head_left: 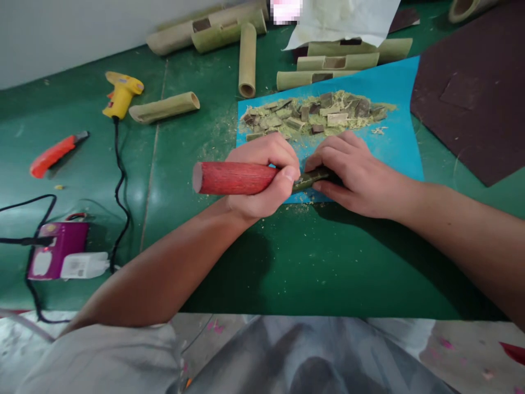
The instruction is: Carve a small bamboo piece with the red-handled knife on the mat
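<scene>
My left hand [264,191] is wrapped around the thick red wooden handle [233,178] of a tool. The tool's working end is mostly hidden by my fingers, so its kind does not show. My right hand [353,172] grips a dark green bamboo piece [308,179] lying at the front of a blue sheet [396,148]. Both hands are close together, with the tool's end at the bamboo between them. Just beyond them, a heap of bamboo chips and shavings [315,112] covers part of the sheet.
On the left lie a yellow glue gun [123,93], an orange cutter [53,156], a short bamboo tube [164,108] and a purple power strip [61,249] with cords. Notched bamboo tubes [229,30] lie at the back. A dark brown board [471,93] lies right.
</scene>
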The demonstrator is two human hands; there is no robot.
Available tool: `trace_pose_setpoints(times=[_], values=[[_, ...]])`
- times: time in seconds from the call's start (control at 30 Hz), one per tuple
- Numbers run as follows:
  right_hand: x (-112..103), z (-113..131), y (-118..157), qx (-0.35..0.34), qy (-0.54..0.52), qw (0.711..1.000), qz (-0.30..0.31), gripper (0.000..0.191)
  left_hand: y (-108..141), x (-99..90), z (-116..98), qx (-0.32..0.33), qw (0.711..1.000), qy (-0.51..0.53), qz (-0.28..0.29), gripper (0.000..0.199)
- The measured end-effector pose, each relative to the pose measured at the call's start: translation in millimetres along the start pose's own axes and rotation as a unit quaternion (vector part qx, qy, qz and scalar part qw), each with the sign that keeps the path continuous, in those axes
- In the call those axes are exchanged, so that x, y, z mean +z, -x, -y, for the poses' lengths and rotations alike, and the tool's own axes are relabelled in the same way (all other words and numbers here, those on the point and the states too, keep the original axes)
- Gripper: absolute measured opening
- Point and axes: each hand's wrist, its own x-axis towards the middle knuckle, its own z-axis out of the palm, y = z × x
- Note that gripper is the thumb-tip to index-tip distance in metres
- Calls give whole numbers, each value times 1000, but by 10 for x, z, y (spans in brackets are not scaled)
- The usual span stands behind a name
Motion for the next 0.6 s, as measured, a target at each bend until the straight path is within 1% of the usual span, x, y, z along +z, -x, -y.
trace_pose_setpoints(times=[0.03, 0.1, 0.17, 0.23, 0.3, 0.5, 0.6], values=[[-1, -11, -1, -2, 2, 1000, 0, 16, 4, 10, 11, -2, 1000, 8, -23, 38], [4, -34, -1, -7, 10, 1000, -1, 17, 0, 7, 9, -40, 998, 11, -50, 37], [15, -52, 1, -14, 18, 1000, -5, 16, -20, -22, -18, -53, 998, 0, 44, 25], [27, -64, 2, -18, 24, 1000, -9, 14, -43, -58, -51, -66, 993, -6, 99, 19], [36, -68, 1, -19, 26, 999, -13, 12, -58, -81, -74, -73, 991, -15, 109, 17], [35, -59, -2, -17, 29, 999, -11, 13, -54, -70, -79, -66, 993, -28, 94, 19], [28, -49, -6, -12, 23, 1000, -9, 12, -53, -75, -81, -69, 992, -41, 101, 19]])
